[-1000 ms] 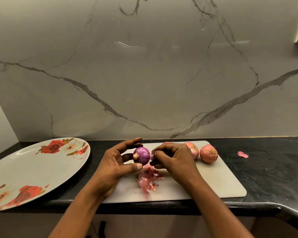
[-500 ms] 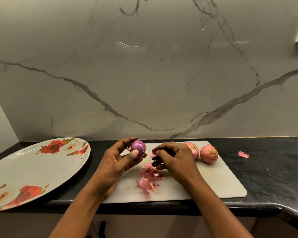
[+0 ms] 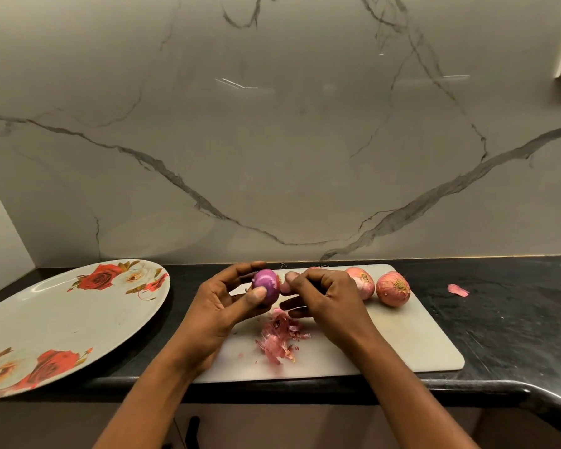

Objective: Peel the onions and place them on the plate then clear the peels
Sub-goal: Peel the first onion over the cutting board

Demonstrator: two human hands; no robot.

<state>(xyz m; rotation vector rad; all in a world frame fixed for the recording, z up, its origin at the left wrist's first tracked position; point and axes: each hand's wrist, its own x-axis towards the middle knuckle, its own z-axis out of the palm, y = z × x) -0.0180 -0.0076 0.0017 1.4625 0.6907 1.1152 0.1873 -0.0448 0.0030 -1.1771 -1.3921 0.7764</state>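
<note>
We see a white cutting board [image 3: 402,345] lying flat on a black countertop [image 3: 515,335], close to its front edge, and behind both rises a grey-veined marble wall [image 3: 272,140].

The left hand [image 3: 221,306] gripped a purple peeled onion [image 3: 266,285] above the cutting board [image 3: 402,338]; the right hand [image 3: 324,296] pinched its skin, peels [image 3: 280,338] lying below.

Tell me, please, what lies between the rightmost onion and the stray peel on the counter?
Nothing, in the head view: only bare cutting board and counter separate the rightmost onion from the stray peel.
</note>
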